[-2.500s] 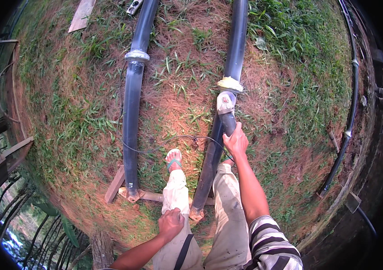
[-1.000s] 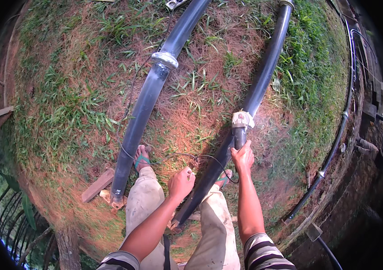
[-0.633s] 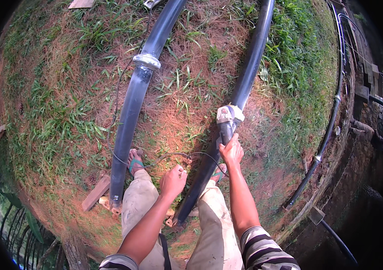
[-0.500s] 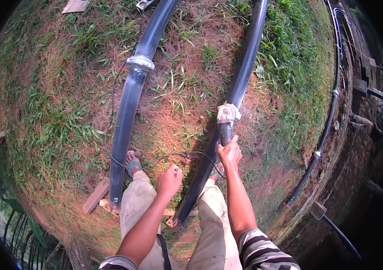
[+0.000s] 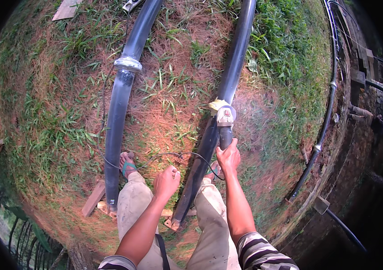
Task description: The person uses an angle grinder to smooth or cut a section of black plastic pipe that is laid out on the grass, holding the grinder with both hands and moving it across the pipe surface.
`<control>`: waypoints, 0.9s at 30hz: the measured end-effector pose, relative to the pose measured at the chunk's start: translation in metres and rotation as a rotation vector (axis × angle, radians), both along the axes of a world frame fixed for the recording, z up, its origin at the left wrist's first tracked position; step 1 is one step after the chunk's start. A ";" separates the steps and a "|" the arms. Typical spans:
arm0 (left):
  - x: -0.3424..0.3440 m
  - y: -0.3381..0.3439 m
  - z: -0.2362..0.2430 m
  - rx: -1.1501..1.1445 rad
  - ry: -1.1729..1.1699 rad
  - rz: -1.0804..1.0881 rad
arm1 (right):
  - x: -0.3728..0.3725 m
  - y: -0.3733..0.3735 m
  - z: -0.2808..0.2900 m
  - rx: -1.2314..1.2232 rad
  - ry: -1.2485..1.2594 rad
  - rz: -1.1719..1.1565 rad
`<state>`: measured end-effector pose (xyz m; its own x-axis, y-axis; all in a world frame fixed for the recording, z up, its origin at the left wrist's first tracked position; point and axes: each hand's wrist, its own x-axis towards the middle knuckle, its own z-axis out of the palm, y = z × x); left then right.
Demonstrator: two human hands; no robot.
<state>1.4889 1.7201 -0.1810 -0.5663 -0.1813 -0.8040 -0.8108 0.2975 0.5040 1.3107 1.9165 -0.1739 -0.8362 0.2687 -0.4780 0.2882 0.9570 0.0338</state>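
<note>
My right hand (image 5: 228,155) grips an angle grinder (image 5: 225,132) by its dark body, the pale head facing away from me. Its blurred disc (image 5: 233,112) is at the right side of a rough, cream-coloured collar (image 5: 218,104) on the right black pipe (image 5: 237,63); whether they touch I cannot tell. Over the grass between the two pipes, my left hand (image 5: 166,181) is closed in a fist, and nothing shows in it. The left black pipe (image 5: 117,112) carries a silvery, bulging joint (image 5: 128,64). A dark power cord (image 5: 169,154) loops across both pipes near my feet.
Wood pieces (image 5: 93,198) lie by the pipes' near ends. A board (image 5: 67,9) and a metal object (image 5: 131,4) lie farther off. Rightward, a thinner jointed pipe (image 5: 324,128) runs along the grass edge beside a darker, lower strip. My sandalled foot (image 5: 127,163) stands by the left pipe.
The grinder has shifted right relative to the collar, uncovering more of its cream surface. Haze right of the disc looks thicker. The whole view has slid slightly; my left fist stays closed.
</note>
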 end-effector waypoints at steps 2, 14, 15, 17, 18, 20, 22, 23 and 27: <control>-0.001 0.007 0.002 -0.003 0.003 0.006 | -0.005 -0.002 -0.002 0.000 -0.025 0.083; 0.010 0.018 0.000 -0.016 0.060 0.033 | 0.006 0.024 -0.004 -0.066 0.043 -0.093; 0.009 0.019 0.003 -0.016 0.061 0.036 | 0.005 0.023 -0.005 -0.066 0.044 -0.090; 0.007 0.021 0.008 0.021 0.004 0.019 | -0.002 0.019 -0.008 -0.024 -0.022 0.039; 0.008 0.024 0.008 0.023 0.007 0.020 | -0.006 0.015 -0.010 -0.044 -0.042 0.064; 0.012 0.029 0.007 -0.025 0.011 0.020 | -0.008 0.014 -0.014 -0.068 -0.023 0.047; 0.017 0.032 0.002 -0.022 0.016 0.025 | -0.011 0.020 -0.013 -0.107 -0.003 0.003; 0.019 0.034 0.002 -0.018 0.011 0.028 | -0.012 0.024 -0.007 -0.130 0.001 -0.025; 0.024 0.045 0.002 -0.005 -0.002 0.035 | -0.006 0.054 -0.014 -0.178 0.075 -0.078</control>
<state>1.5125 1.7652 -0.1789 -0.5578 -0.2049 -0.8042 -0.8219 0.2709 0.5011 1.3046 1.9709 -0.1874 -0.8511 0.2512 -0.4610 0.3575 0.9204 -0.1584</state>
